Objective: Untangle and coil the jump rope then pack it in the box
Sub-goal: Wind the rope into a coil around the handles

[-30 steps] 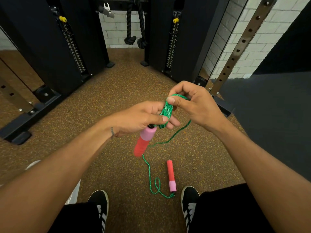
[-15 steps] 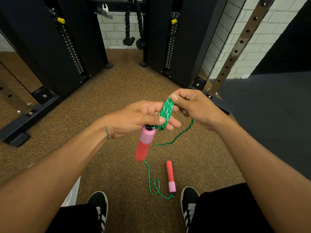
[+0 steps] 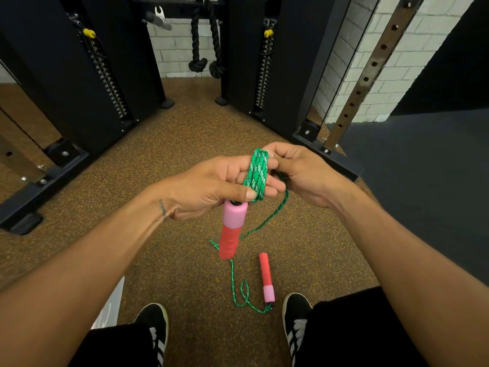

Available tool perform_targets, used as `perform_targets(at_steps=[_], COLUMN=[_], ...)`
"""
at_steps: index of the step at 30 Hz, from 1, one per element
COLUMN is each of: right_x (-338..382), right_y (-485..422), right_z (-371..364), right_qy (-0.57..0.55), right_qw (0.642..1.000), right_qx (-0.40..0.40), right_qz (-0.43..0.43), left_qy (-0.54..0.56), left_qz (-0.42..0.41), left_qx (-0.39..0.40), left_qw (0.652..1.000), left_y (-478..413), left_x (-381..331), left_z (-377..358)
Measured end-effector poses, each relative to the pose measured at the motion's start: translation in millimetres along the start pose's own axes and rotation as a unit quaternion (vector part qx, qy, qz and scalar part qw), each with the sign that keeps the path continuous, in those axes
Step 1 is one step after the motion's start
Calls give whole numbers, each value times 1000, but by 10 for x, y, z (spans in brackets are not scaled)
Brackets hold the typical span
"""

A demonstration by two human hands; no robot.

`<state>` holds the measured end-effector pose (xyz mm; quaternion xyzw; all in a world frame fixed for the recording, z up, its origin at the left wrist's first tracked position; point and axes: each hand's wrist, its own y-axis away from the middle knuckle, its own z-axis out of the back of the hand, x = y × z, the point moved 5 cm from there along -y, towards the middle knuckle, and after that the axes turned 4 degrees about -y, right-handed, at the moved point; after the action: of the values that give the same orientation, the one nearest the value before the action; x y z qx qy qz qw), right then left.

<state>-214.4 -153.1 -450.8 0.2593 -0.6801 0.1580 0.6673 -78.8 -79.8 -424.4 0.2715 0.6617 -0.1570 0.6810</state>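
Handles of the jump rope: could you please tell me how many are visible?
2. One handle hangs below the left hand; the other handle lies on the floor near the right shoe.

Speckled brown rubber floor (image 3: 185, 139) spreads beneath the left hand (image 3: 211, 186) and right hand (image 3: 304, 173). Beyond them stand a left weight-stack tower (image 3: 53, 75) and a right weight-stack tower (image 3: 291, 62), both black. A white brick wall (image 3: 174, 49) shows between them, with a knotted black rope (image 3: 198, 64) hanging in front of it. Right of the right hand rises a perforated steel upright (image 3: 379, 55), beside dark grey flooring (image 3: 423, 168).
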Motion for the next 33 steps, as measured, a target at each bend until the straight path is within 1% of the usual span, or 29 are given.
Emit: perform_targets(at_steps=[4,8,11,16,18,20,23,26,29,31,33], right_x=[-29,-134,-173,-150,-137,-148,-127,-15,116,195,251], right_y=[-6,32,49,35,54,83,142,198,238,258,253], right_z=[-17,-99,-154,-180,-205,-253,-373,-433,-354,-304,-244], right_qy=[-13,3,53,55,81,127,202,206,157,133,108], right_qw=[1000,999,996,996,993,987,971,971,983,987,992], right_qx=[8,20,13,-12,3,38,97,108,95,91,66], right_qz=[-10,-50,-66,-72,-81,-87,-83,-49,-29,-13,14], left_qy=[-14,15,37,14,0,-19,-41,-61,-84,-121,-130], left_qz=[0,-13,-24,-43,-50,-49,-33,-9,16,33,46], left_qx=[-10,-20,-44,-94,-133,-171,-201,-187,-167,-163,-140], left_qw=[1000,1000,998,995,990,984,978,980,982,979,981], left_y=[-10,-20,-35,-48,-31,-19,-11,-8,-16,-17,-29], left_x=[3,4,0,-78,-103,-99,-36,9,46,68,103], left_z=[6,37,56,123,194,281,392,394,348,334,294])
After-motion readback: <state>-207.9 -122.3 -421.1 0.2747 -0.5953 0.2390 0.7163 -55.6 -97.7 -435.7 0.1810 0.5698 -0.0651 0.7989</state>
